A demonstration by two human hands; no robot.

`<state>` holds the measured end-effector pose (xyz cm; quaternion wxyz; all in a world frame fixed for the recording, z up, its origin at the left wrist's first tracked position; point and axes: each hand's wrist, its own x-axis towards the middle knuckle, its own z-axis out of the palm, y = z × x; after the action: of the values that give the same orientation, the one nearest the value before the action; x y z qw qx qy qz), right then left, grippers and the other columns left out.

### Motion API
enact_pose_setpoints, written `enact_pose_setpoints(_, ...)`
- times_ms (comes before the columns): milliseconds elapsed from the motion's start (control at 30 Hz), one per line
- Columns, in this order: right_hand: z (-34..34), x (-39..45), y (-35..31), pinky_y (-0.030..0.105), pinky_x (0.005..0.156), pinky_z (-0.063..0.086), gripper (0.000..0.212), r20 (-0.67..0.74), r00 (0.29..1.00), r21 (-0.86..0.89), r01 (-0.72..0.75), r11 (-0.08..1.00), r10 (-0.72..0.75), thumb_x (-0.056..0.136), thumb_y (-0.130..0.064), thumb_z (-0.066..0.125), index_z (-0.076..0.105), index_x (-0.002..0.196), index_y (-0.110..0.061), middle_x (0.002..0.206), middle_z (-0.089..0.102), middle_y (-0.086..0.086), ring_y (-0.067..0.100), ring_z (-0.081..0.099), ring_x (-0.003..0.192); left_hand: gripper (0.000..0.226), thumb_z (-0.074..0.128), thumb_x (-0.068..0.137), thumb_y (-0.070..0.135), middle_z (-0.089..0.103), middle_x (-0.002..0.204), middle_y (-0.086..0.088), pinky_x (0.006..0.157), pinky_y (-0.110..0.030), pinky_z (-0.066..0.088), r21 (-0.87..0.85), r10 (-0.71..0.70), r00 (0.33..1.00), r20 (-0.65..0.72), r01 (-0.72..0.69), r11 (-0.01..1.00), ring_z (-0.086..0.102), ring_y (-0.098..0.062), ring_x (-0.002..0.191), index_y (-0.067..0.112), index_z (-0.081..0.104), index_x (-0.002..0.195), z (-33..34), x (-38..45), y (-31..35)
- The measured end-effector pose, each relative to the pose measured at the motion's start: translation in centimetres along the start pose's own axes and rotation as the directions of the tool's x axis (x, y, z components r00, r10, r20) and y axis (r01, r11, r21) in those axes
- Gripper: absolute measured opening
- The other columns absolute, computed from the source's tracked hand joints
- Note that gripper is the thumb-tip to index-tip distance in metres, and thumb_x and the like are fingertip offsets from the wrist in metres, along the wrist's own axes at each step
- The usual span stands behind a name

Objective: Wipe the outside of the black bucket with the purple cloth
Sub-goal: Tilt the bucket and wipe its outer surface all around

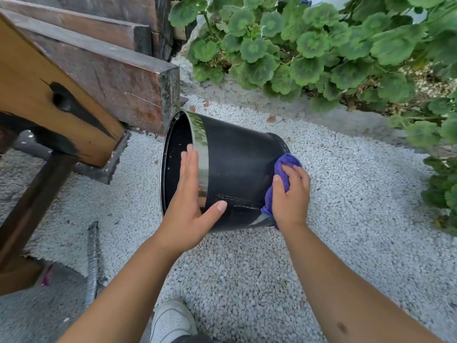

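Outdoors on pale grey gravel (247, 268), seen from above. Black round plastic bucket (237, 169) tipped on its side, open mouth turned left toward a brown wooden bench (49, 95), base turned right, shiny reflective band just behind the rim. Left hand (191, 199) laid flat on the bucket wall near the rim, fingers (189, 164) straight and close together, tips reaching the rim's edge, thumb spread wide to the right and pressed on the black wall. Right hand (290, 194) at the base end of the bucket, fingers (295, 173) curled and clamped on a crumpled purple cloth (284, 169), bunched between those fingers and the bucket's lower wall by the base. Cloth touching the black plastic, one fold poking out above the knuckles, another hanging below the heel of the hand. Bucket wall bare between the left thumb and the right fingers, with a faint seam line across it. Beyond the fingertips, round-leaved green plants (321, 45) along a concrete edge. Below the left forearm, a grey ribbed metal bar (92, 263) lying on the ground, and a white shoe (170, 320) at the bottom edge
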<state>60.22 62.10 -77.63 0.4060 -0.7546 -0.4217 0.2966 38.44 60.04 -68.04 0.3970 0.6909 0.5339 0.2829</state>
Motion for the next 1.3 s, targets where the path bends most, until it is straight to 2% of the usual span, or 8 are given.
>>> enact_pose_setpoints(167,-0.9,1.9,-1.7,0.005,0.087,0.027,0.034,0.036,0.999,-0.018,-0.04,0.999,0.041,0.091,-0.027,0.056,0.062,0.125,-0.023,0.128,0.048,-0.01,0.004,0.049,0.107,0.098,0.05,0.084,0.06,-0.019,0.162,0.019,0.123,-0.048,0.001,-0.08,-0.153,0.987,-0.05,0.148,0.986,-0.021,0.004,0.146,0.032,-0.009,0.156,-0.4,1.6,1.1)
enact_pose_setpoints(233,-0.8,2.6,-2.4,0.009,0.085,0.029,0.036,0.047,0.998,-0.063,-0.032,0.997,0.035,0.091,-0.026,0.055,0.062,0.126,-0.022,0.129,0.049,-0.009,0.002,0.047,0.101,0.091,0.043,0.087,0.061,-0.022,0.162,0.018,0.118,-0.033,-0.008,-0.027,-0.131,0.986,-0.103,0.129,0.991,-0.025,0.005,0.144,0.029,-0.004,0.157,-0.5,1.7,0.9)
enact_pose_setpoints(333,-1.0,2.5,-2.8,0.005,0.088,0.028,0.036,0.008,1.0,-0.09,0.004,0.996,-0.003,0.092,-0.022,0.054,0.063,0.126,-0.02,0.131,0.052,-0.007,-0.001,0.045,0.104,0.077,0.035,0.094,0.057,-0.016,0.164,0.014,0.115,-0.021,-0.007,0.041,-0.073,0.987,-0.141,0.08,0.996,-0.021,0.0,0.147,0.026,0.005,0.157,-0.4,1.6,0.8)
enact_pose_setpoints(433,-1.9,2.3,-4.1,-0.006,0.085,0.025,0.033,-0.074,0.997,0.023,0.014,1.0,-0.012,0.091,-0.02,0.054,0.065,0.123,-0.019,0.122,0.055,-0.012,-0.007,0.049,0.1,0.07,0.032,0.096,0.057,-0.007,0.166,0.013,0.118,-0.025,-0.001,0.085,-0.049,0.987,-0.152,0.062,0.994,-0.011,-0.001,0.15,0.029,0.009,0.156,-0.1,1.9,0.6)
enact_pose_setpoints(533,-1.5,1.9,-7.7,0.004,0.092,0.035,0.033,-0.058,0.993,0.101,0.11,0.989,-0.104,0.088,-0.024,0.054,0.067,0.118,-0.021,0.117,0.058,-0.012,-0.01,0.051,0.101,0.074,0.029,0.096,0.059,-0.004,0.166,0.012,0.12,-0.021,0.0,0.088,-0.054,0.985,-0.165,0.069,0.994,-0.007,-0.001,0.15,0.021,0.011,0.158,0.1,2.3,0.8)
enact_pose_setpoints(767,2.0,-3.8,-11.4,0.034,0.098,0.044,0.032,0.058,0.91,-0.003,0.411,0.912,-0.41,0.084,-0.028,0.065,0.071,0.113,-0.017,0.126,0.061,0.005,0.027,0.055,0.112,0.091,0.021,0.091,0.075,-0.003,0.164,0.009,0.121,-0.019,0.0,0.029,-0.036,0.985,-0.168,0.041,0.999,-0.005,-0.002,0.151,0.013,0.013,0.157,0.5,3.2,1.7)
enact_pose_setpoints(1033,2.3,-2.1,-7.4,0.036,0.08,0.05,0.029,0.049,0.871,-0.248,0.485,0.839,-0.489,0.077,-0.018,0.066,0.074,0.105,-0.017,0.123,0.064,0.005,0.036,0.056,0.097,0.076,0.027,0.094,0.06,0.001,0.162,0.016,0.117,-0.01,0.002,-0.001,-0.114,0.971,-0.211,0.117,0.993,-0.001,0.004,0.149,0.019,0.015,0.157,-0.6,3.0,0.9)
enact_pose_setpoints(1300,0.0,-0.4,-2.6,0.043,0.082,0.052,0.028,0.035,0.927,-0.425,0.351,0.834,-0.372,0.08,-0.016,0.062,0.072,0.106,-0.015,0.126,0.062,0.007,0.039,0.055,0.1,0.077,0.029,0.092,0.062,0.001,0.162,0.02,0.107,0.002,-0.001,0.104,-0.128,0.97,-0.205,0.151,0.983,-0.003,0.009,0.147,0.023,0.014,0.157,-1.5,3.1,0.5)
